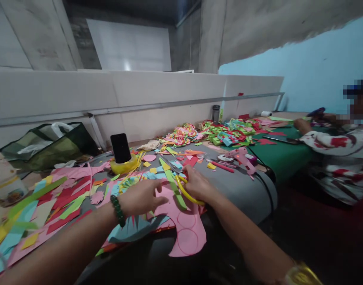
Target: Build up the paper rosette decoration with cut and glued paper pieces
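Note:
My right hand [197,185] is closed around the yellow-handled scissors [187,194], whose metal blades point away from me. Just to the left, my left hand [144,196] has its thumb and fingers apart over the left edge of a pink sheet [189,223]; whether it touches the sheet is hard to see. Circles are drawn on this sheet, which hangs over the table's front edge. A light green strip [173,185] lies across it beside the scissors. Blue cut pieces [130,231] are under my left hand.
A phone [121,148] leans in a yellow tape roll [126,165]. Coloured scraps [62,198] cover the left side. A pink glue gun [243,159] and a pink-handled tool [221,166] lie right. Behind are looped strips [184,134] and a bag [50,144]. A co-worker [339,146] sits at right.

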Motion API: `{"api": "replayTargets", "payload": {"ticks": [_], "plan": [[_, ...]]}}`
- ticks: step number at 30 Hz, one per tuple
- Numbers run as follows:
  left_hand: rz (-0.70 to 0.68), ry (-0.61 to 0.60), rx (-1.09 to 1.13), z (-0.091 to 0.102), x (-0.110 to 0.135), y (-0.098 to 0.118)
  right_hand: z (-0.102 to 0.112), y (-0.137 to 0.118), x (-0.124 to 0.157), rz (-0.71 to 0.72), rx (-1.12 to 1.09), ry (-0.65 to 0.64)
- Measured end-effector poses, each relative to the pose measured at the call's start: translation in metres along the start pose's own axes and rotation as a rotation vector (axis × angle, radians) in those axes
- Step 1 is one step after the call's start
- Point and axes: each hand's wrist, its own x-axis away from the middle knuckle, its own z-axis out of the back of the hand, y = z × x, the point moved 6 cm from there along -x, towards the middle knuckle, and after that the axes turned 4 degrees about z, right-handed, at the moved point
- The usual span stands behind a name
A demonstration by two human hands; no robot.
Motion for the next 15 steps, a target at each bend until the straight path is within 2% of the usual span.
{"api": "replayTargets", "payload": {"ticks": [3,8,12,15], "plan": [[0.046,0.033,-0.091,-0.014,-0.011,0.012,0.004,0.001,0.0,-0.004,-0.049,0.026],[0.188,0.073,-0.178,-0.022,-0.042,0.01,0.018,0.005,0.002,-0.039,-0.149,0.088],[0.245,0.041,-0.18,-0.028,-0.063,0.009,0.027,0.013,0.009,-0.037,-0.213,0.12],[0.237,0.008,-0.14,-0.029,-0.068,0.005,0.035,0.02,0.019,-0.035,-0.279,0.134]]}}
